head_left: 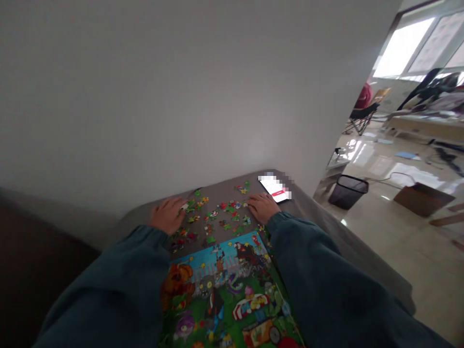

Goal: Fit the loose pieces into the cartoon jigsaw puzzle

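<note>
My left hand (167, 215) lies palm down on the grey cloth, fingers stretched out, its fingertips beside a cluster of green and yellow jigsaw pieces (195, 204). Across from it, my right hand (263, 207) also rests flat with fingers extended, close to some red and green jigsaw pieces (232, 207). Whether the fingertips touch any piece is too small to tell. Between my forearms lies a colourful cartoon picture sheet (224, 285), with a blue strip along its far edge. More loose pieces (210, 239) are scattered between the sheet and my hands.
A lit phone (273, 187) lies just beyond my right hand. The cloth-covered table (322, 227) meets a pale wall (181, 96). On the floor to the right stand a dark waste bin (348, 192) and a cardboard box (422, 199).
</note>
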`<state>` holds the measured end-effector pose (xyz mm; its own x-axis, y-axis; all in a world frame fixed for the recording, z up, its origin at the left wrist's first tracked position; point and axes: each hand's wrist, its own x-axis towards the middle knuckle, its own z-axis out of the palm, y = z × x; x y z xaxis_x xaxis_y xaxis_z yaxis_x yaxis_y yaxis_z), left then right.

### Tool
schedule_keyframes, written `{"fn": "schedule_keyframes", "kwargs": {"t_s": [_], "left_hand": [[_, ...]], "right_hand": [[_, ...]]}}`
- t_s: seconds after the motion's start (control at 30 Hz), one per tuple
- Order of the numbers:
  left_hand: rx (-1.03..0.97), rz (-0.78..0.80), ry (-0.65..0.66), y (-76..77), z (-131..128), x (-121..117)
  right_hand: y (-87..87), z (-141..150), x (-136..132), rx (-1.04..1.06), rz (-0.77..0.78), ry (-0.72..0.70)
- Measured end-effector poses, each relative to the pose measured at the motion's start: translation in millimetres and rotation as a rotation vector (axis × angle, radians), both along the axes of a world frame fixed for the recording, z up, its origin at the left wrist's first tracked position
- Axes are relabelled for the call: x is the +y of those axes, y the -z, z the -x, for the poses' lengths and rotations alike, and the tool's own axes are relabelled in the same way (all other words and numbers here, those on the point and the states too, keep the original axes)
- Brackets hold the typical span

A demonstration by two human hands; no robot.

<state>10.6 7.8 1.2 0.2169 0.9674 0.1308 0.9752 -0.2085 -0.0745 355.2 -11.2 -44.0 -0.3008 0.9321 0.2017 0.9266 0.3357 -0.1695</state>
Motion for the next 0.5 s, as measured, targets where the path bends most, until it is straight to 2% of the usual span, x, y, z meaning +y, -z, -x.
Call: {"fn": "schedule_keyframes", "kwargs": {"t_s": [0.13, 0.27, 0.4, 0.5], "left_hand": [[-0.008, 0.032, 0.018, 2.8, -31.6, 27.6], [-0.044, 0.081, 0.014, 14.5, -47.9, 47.1], [-0.097, 0.147, -0.016, 22.3, -50.0, 62.9], [-0.143, 0.203, -0.042, 19.1, -41.5, 74.0]], "right_hand": [[-0.3, -3.1, 1.6, 0.002, -0.005, -0.084], [2.4, -6.9, 6.6, 0.014, 0.016, -0.144], [6.0, -9.6, 11.9, 0.031, 0.032, -0.184], [8.9, -10.4, 14.4, 0.053, 0.030, -0.203]]}}
